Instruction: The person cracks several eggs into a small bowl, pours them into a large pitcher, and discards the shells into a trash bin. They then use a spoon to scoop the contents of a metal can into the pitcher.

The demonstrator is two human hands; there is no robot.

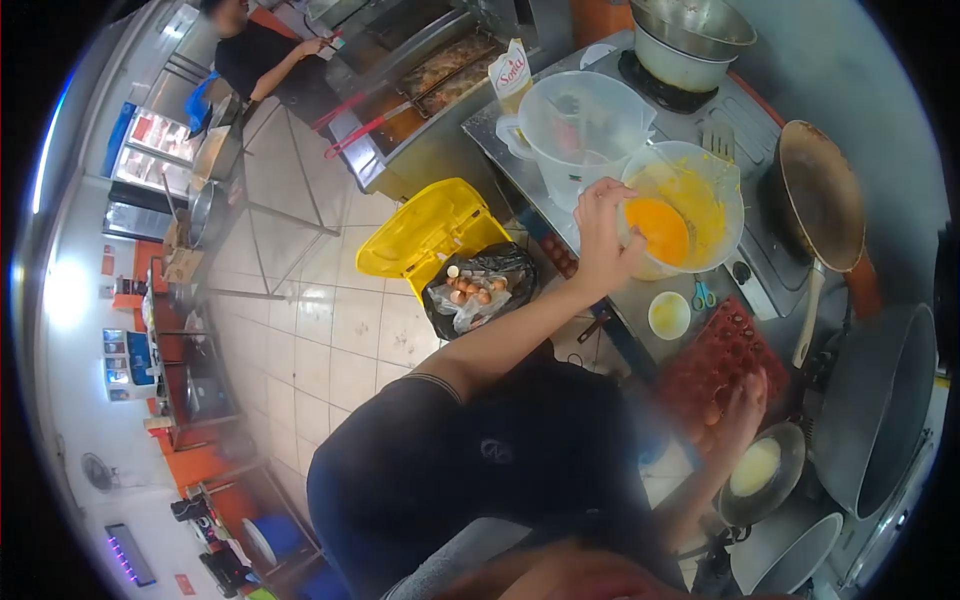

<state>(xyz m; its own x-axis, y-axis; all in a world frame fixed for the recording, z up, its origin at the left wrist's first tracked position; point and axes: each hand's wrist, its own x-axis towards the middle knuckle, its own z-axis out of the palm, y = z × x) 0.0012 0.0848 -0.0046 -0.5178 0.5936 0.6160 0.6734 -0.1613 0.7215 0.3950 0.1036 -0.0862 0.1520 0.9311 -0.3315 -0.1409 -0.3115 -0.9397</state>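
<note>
At the rim of a clear bowl (728, 232) is my left hand (606, 235), thumb apart from its bent fingers, with nothing visible between them. Orange-yellow beaten egg (658, 230) fills part of the bowl, and yellow streaks coat its wall. My right hand (735, 420), slightly blurred, is over the near side of a red egg tray (722, 350), its fingers stretched out. Beside it an egg (712, 413) sits in the tray. Between bowl and tray are a small white cup (669, 315) with yellowish liquid and blue scissors (704, 295).
A large clear jug (585, 115) and a carton (511, 75) stand behind the bowl. Pans (820, 195) (765, 470) and a big pot (875, 410) line the right side. A yellow bin (430, 230) holds eggshells. Another person (265, 60) stands at the far upper left.
</note>
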